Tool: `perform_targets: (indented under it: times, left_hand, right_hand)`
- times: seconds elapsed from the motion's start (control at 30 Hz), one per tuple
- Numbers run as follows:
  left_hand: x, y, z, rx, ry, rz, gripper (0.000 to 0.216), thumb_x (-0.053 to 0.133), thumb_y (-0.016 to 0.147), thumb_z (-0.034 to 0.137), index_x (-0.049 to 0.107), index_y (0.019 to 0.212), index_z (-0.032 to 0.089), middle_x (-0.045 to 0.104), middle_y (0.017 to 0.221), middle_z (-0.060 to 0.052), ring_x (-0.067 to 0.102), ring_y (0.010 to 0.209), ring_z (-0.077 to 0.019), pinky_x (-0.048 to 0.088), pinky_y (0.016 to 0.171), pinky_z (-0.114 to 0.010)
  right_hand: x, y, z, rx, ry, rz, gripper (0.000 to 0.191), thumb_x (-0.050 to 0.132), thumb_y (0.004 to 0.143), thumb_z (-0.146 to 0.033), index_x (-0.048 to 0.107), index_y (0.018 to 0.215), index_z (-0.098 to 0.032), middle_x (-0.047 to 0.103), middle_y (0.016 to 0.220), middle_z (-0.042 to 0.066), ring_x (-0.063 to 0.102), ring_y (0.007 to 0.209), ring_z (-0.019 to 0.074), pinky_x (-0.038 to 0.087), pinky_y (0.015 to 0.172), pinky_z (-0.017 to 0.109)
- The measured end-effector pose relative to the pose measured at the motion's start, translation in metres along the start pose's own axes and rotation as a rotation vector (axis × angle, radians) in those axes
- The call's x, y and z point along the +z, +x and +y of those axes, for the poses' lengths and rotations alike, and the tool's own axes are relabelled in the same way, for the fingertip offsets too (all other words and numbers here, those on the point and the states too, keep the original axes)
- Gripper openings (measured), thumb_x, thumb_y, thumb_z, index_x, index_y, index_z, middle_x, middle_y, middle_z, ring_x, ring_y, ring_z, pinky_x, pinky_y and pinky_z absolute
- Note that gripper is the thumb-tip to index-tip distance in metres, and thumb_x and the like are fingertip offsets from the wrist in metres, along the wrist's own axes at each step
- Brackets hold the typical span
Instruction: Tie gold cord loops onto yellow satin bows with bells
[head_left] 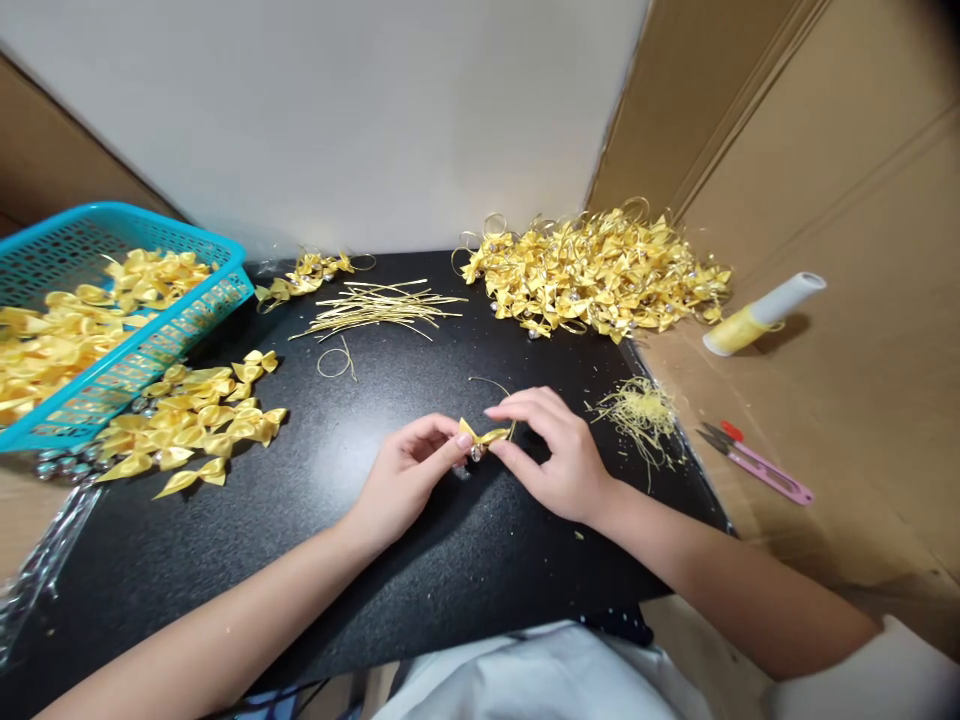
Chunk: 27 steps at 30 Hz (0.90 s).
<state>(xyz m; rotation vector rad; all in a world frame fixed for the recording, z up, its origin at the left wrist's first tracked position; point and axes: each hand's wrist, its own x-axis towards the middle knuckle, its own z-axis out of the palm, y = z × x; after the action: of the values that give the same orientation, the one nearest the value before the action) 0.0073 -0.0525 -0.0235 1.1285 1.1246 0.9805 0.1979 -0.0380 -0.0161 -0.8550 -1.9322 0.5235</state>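
Over the middle of the black table, a yellow ribbon bow (491,436) with a small silvery bell (476,452) is held between both hands. My left hand (409,470) pinches the bow's left side between thumb and fingers. At its right end, my right hand (559,450) has thumb and fingers bent around a thin gold cord (491,382), which curves up and away behind the bow. Whether the right fingertips grip the cord, the ribbon or both is partly hidden. Loose gold cord lengths (382,308) lie beyond the hands, with one looped cord (337,362) nearer.
A blue basket (187,322) of yellow bows stands left, with loose bows (202,415) and shiny bells (67,465) beside it. Corded bows (592,275) are heaped at back right. Cord scraps (641,412), pink thread snips (765,470) and a yellow-wound tube (761,315) lie right.
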Motion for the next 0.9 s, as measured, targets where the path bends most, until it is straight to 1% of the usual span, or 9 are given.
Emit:
perform_targets:
  times: [0.1,0.2,0.3,0.4,0.53,0.63,0.73,0.83,0.9]
  left_hand:
    - [0.002,0.001,-0.001,0.004,-0.015,0.064,0.028,0.073,0.077,0.042,0.065,0.074,0.016,0.063,0.065,0.001,0.053,0.059,-0.0099,0.044,0.061,-0.022]
    - [0.004,0.001,-0.002,-0.020,-0.040,0.038,0.029,0.074,0.076,0.042,0.064,0.078,0.016,0.065,0.069,0.000,0.054,0.060,-0.0103,0.045,0.061,-0.023]
    - [0.007,0.001,-0.002,-0.017,-0.034,0.015,0.029,0.074,0.076,0.042,0.062,0.081,0.016,0.064,0.070,0.000,0.054,0.060,-0.0106,0.045,0.061,-0.024]
    - [0.010,-0.001,-0.004,0.047,0.013,-0.018,0.029,0.071,0.079,0.042,0.059,0.084,0.016,0.061,0.070,0.000,0.055,0.064,-0.0111,0.045,0.064,-0.024]
    - [0.010,-0.003,-0.011,0.213,0.136,-0.134,0.028,0.063,0.087,0.043,0.058,0.089,0.015,0.061,0.079,-0.003,0.056,0.071,-0.0118,0.045,0.069,-0.025]
    - [0.005,-0.004,-0.011,0.306,0.118,-0.254,0.025,0.057,0.091,0.040,0.050,0.097,0.017,0.059,0.079,-0.003,0.057,0.070,-0.0120,0.047,0.069,-0.026]
    - [-0.001,-0.004,0.003,0.416,0.289,-0.334,0.020,0.055,0.092,0.034,0.049,0.099,0.017,0.062,0.079,-0.005,0.059,0.072,-0.0132,0.048,0.071,-0.027]
    - [-0.012,-0.006,0.025,0.447,0.504,-0.415,0.017,0.055,0.091,0.030,0.053,0.101,0.016,0.068,0.084,-0.008,0.062,0.075,-0.0140,0.049,0.073,-0.027]
    - [-0.032,-0.014,0.038,0.412,0.611,-0.442,0.020,0.055,0.091,0.030,0.055,0.107,0.017,0.070,0.086,-0.007,0.063,0.074,-0.0134,0.049,0.072,-0.025]
  right_hand:
    - [0.001,-0.001,-0.004,-0.040,-0.169,0.056,0.017,0.069,0.081,-0.034,0.060,0.084,-0.019,0.066,0.080,0.004,0.058,0.078,0.0188,0.044,0.072,0.035]
    - [0.006,-0.002,-0.003,-0.013,-0.305,-0.043,0.022,0.068,0.081,-0.037,0.058,0.075,-0.019,0.064,0.071,0.002,0.054,0.071,0.0169,0.036,0.070,0.034]
    - [0.011,-0.003,0.000,0.014,-0.298,-0.147,0.022,0.058,0.089,-0.032,0.057,0.073,-0.018,0.065,0.072,0.001,0.052,0.070,0.0152,0.032,0.072,0.034]
    - [0.010,-0.004,0.003,0.091,-0.176,-0.237,0.025,0.051,0.092,-0.027,0.054,0.069,-0.018,0.061,0.069,0.001,0.053,0.069,0.0141,0.032,0.072,0.033]
    - [0.003,-0.006,0.007,0.181,0.009,-0.300,0.030,0.049,0.092,-0.027,0.050,0.064,-0.018,0.058,0.065,0.000,0.053,0.066,0.0144,0.038,0.069,0.031]
    - [0.000,-0.004,0.010,0.206,0.126,-0.280,0.017,0.055,0.089,-0.032,0.061,0.079,-0.020,0.067,0.085,0.005,0.060,0.083,0.0191,0.046,0.077,0.034]
    - [0.000,-0.004,0.012,0.377,0.389,-0.375,0.024,0.062,0.085,-0.040,0.065,0.098,-0.021,0.071,0.095,0.008,0.067,0.087,0.0211,0.054,0.080,0.035]
    - [0.001,-0.006,0.011,0.551,0.598,-0.472,0.036,0.068,0.078,-0.049,0.066,0.097,-0.018,0.072,0.083,0.008,0.069,0.070,0.0198,0.058,0.069,0.033]
    - [0.001,-0.007,0.011,0.581,0.594,-0.468,0.040,0.068,0.077,-0.052,0.067,0.097,-0.018,0.071,0.076,0.007,0.068,0.063,0.0183,0.059,0.064,0.032]
